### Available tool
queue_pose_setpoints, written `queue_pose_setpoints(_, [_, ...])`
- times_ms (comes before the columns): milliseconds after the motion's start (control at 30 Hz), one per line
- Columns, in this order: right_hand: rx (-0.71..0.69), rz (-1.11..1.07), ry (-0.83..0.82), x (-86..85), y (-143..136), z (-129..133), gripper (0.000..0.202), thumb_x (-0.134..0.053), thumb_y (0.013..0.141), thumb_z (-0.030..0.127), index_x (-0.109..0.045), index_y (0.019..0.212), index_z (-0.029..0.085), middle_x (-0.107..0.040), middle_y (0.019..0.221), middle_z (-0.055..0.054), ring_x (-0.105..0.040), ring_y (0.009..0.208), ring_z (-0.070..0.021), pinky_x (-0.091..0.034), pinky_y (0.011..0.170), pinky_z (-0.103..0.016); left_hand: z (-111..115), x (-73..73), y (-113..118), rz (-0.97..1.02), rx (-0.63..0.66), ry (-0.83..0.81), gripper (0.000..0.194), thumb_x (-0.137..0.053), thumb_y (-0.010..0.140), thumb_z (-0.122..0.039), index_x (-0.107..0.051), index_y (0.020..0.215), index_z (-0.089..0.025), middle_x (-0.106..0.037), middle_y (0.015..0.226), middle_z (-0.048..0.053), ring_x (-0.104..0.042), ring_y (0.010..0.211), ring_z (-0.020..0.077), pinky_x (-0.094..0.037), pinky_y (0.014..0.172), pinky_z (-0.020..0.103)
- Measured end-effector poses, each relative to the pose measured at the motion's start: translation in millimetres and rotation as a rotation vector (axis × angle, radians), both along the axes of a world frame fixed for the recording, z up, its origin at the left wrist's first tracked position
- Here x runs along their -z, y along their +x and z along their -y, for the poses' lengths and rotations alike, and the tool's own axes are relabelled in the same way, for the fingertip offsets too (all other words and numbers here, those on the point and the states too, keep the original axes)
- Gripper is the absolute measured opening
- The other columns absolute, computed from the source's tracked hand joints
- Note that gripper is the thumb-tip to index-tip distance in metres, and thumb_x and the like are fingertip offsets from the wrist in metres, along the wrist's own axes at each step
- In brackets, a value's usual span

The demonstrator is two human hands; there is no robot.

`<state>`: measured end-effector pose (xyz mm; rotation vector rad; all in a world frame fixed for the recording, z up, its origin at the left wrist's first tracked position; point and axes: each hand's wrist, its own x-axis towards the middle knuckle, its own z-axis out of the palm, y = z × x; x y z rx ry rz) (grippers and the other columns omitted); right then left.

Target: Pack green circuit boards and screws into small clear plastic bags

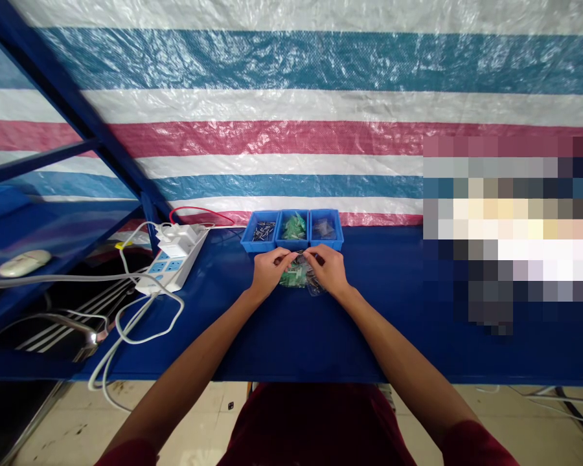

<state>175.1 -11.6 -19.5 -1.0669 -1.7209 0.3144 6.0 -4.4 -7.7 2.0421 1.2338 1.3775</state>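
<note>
Three blue bins stand side by side on the blue table: the left bin (259,246) holds small metal pieces, the middle bin (292,244) green packets, the right bin (339,237) clear plastic bags. Just in front of them, my left hand (273,270) and my right hand (327,268) are close together, fingertips pinched. Something small and dark shows between the fingertips, too small to name. Beneath and between the hands lie green packets (294,277) and a clear bag (315,285) with dark pieces that I cannot make out.
A white power strip (148,283) with plugs and looping white cables is on the table's left side. Beyond it, a white mouse (24,263) rests on a blue shelf. Striped sheeting (282,139) hangs behind the table. The right side is pixelated.
</note>
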Motion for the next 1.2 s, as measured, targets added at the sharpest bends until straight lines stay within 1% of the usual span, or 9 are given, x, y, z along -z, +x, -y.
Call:
queue_pose_setpoints(133, [-0.009,-0.003,-0.01,-0.3,0,0,0.028,-0.049,0.091,0.039,-0.066,0.08,0.02,-0.066,0.077,-0.005,-0.057,0.062,-0.0152,-0.046,0.064,-0.027,2,-2.2,1,0.042,0.009,-0.01,0.025,-0.062,0.081,-0.039,-0.066,0.07,-0.017,-0.059,0.053,-0.003,-0.054,0.045,0.0098,-0.046,0.052,0.022])
queue_pose_setpoints(333, [-0.005,-0.005,-0.016,2.0,0,-1,0.027,-0.049,0.09,0.038,-0.064,0.078,0.019,-0.065,0.075,-0.004,-0.058,0.064,-0.0153,-0.044,0.063,-0.026,2,-4.1,2,0.118,0.032,-0.012,0.018,-0.065,0.079,-0.035,-0.071,0.078,-0.017,-0.067,0.069,0.001,-0.057,0.052,0.0102,-0.047,0.054,0.023])
queue_pose_setpoints(500, [-0.024,-0.001,-0.032,3.7,-2,-1,0.027,-0.047,0.091,0.038,-0.062,0.078,0.019,-0.064,0.074,-0.003,-0.057,0.065,-0.015,-0.043,0.065,-0.025,-6,0.1,2,0.396,0.14,-0.278,0.024,-0.07,0.072,-0.037,-0.07,0.08,-0.015,-0.063,0.062,0.001,-0.051,0.046,0.0088,-0.042,0.044,0.021])
queue_pose_setpoints(633, [-0.041,-0.011,-0.025,2.9,-3,0,0.029,-0.045,0.092,0.038,-0.061,0.078,0.019,-0.063,0.072,-0.003,-0.056,0.063,-0.0142,-0.042,0.063,-0.025,-9,1.1,2,0.471,0.222,-0.412,0.026,-0.074,0.069,-0.035,-0.07,0.083,-0.014,-0.064,0.066,0.002,-0.051,0.049,0.0088,-0.043,0.045,0.022])
queue_pose_setpoints(733, [-0.048,0.001,-0.034,1.5,-3,2,0.03,-0.045,0.093,0.039,-0.061,0.078,0.019,-0.062,0.069,-0.002,-0.053,0.06,-0.0131,-0.041,0.06,-0.024,-8,-0.2,3,0.458,0.242,-0.411,0.025,-0.072,0.07,-0.036,-0.069,0.079,-0.013,-0.066,0.072,0.004,-0.058,0.057,0.0123,-0.045,0.046,0.022])
queue_pose_setpoints(833, [-0.029,0.008,-0.034,-0.1,-2,3,0.033,-0.043,0.093,0.039,-0.061,0.076,0.018,-0.06,0.065,-0.001,-0.052,0.057,-0.0126,-0.039,0.058,-0.024,-7,-1.2,4,0.457,0.263,-0.418,0.028,-0.066,0.076,-0.041,-0.063,0.084,-0.014,-0.068,0.082,0.006,-0.065,0.068,0.0175,-0.048,0.048,0.023])
queue_pose_setpoints(933, [-0.009,0.002,-0.027,-1.0,-2,3,0.035,-0.04,0.094,0.039,-0.062,0.078,0.018,-0.06,0.065,-0.001,-0.052,0.058,-0.0126,-0.039,0.059,-0.024,-7,-0.6,4,0.454,0.257,-0.437,0.029,-0.061,0.081,-0.043,-0.055,0.092,-0.017,-0.069,0.079,0.005,-0.066,0.062,0.017,-0.049,0.048,0.023])
queue_pose_setpoints(1000, [-0.004,-0.001,-0.027,-1.3,-2,2,0.036,-0.039,0.094,0.039,-0.063,0.08,0.017,-0.061,0.066,-0.002,-0.053,0.058,-0.013,-0.04,0.06,-0.024,-7,0.4,3,0.435,0.238,-0.408,0.03,-0.058,0.083,-0.044,-0.051,0.095,-0.018,-0.068,0.076,0.003,-0.066,0.059,0.0158,-0.049,0.048,0.023])
queue_pose_setpoints(1200, [-0.003,-0.006,-0.018,-1.7,-2,2,0.036,-0.04,0.094,0.039,-0.063,0.079,0.017,-0.062,0.067,-0.002,-0.054,0.059,-0.0136,-0.041,0.06,-0.024,-4,0.8,4,0.38,0.23,-0.322,0.027,-0.054,0.086,-0.044,-0.048,0.093,-0.018,-0.069,0.097,0.009,-0.069,0.068,0.0171,-0.053,0.052,0.024])
